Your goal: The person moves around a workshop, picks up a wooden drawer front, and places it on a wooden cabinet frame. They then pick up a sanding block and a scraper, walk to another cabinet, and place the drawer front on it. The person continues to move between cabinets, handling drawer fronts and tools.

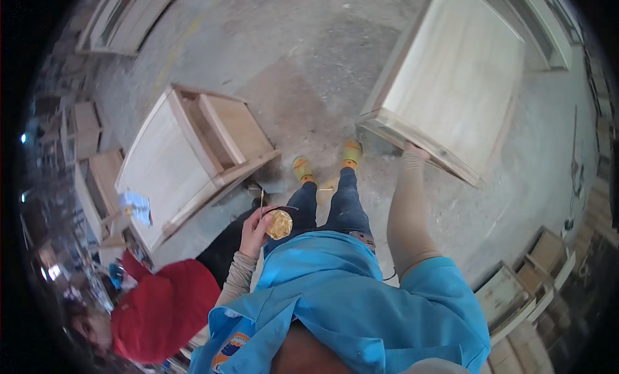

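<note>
My left hand (256,229) is closed around a small round container (280,224) with a golden, uneven top, like putty. A thin stick stands up by the fingers, and a dark thin strip runs across behind the container. My right hand (416,151) reaches forward and grips the lower edge of a large pale wooden furniture piece (458,77), which is tilted. The fingers go over that edge and are partly hidden. On the left stands another wooden piece (171,161) with an open compartment, apart from my left hand.
A person in a red cap (167,303) crouches close at my left, beside a blue and white packet (135,207) on the left piece. More wooden frames stand at the upper left (126,19) and lower right (516,290). A cable (572,174) hangs or lies at the right.
</note>
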A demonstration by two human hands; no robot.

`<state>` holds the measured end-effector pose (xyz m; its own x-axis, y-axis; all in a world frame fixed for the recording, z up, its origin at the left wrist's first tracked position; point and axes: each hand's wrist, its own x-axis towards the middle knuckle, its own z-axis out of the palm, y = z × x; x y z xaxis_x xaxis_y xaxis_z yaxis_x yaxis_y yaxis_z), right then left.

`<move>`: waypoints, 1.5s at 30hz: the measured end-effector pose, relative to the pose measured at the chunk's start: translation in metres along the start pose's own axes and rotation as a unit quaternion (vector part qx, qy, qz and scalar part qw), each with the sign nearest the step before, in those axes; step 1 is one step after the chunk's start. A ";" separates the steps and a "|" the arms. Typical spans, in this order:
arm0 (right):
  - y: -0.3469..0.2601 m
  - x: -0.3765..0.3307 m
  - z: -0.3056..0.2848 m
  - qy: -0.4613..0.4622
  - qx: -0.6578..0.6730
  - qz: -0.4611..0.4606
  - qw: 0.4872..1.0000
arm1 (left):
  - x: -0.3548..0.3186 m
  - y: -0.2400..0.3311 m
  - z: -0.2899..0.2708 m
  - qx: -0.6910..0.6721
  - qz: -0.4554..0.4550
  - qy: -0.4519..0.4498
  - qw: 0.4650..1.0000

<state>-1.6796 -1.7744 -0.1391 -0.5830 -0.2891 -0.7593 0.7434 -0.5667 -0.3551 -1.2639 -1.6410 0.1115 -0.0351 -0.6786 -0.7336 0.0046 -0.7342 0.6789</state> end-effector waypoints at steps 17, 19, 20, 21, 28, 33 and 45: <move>0.001 -0.066 -0.082 -0.022 0.088 -0.012 0.996 | 0.045 0.069 0.030 0.066 0.027 -0.007 0.997; -0.014 -0.069 -0.081 0.005 0.084 0.006 0.996 | 0.049 0.075 0.044 0.072 0.029 -0.015 0.997; -0.027 -0.075 -0.073 -0.006 0.067 -0.016 0.998 | 0.049 0.079 0.050 0.077 0.028 -0.021 0.996; -0.043 -0.079 -0.063 -0.017 0.050 -0.038 0.998 | 0.050 0.080 0.057 0.083 0.027 -0.028 0.996; -0.106 -0.054 -0.080 -0.050 0.090 -0.101 0.990 | 0.056 0.075 0.076 0.173 0.019 -0.113 0.978; -0.082 -0.033 -0.094 -0.038 0.119 -0.132 0.983 | 0.048 0.080 0.086 0.230 0.033 -0.135 0.963; -0.056 -0.042 -0.098 -0.077 0.173 -0.133 0.973 | 0.033 0.043 0.017 0.265 0.065 -0.180 0.945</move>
<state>-1.6647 -1.6551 -0.1401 -0.8018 -0.1940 -0.5652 0.4206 -0.8551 -0.3032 -1.2820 -1.6945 0.1165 -0.4063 -0.6419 -0.6503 -0.4654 -0.4671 0.7518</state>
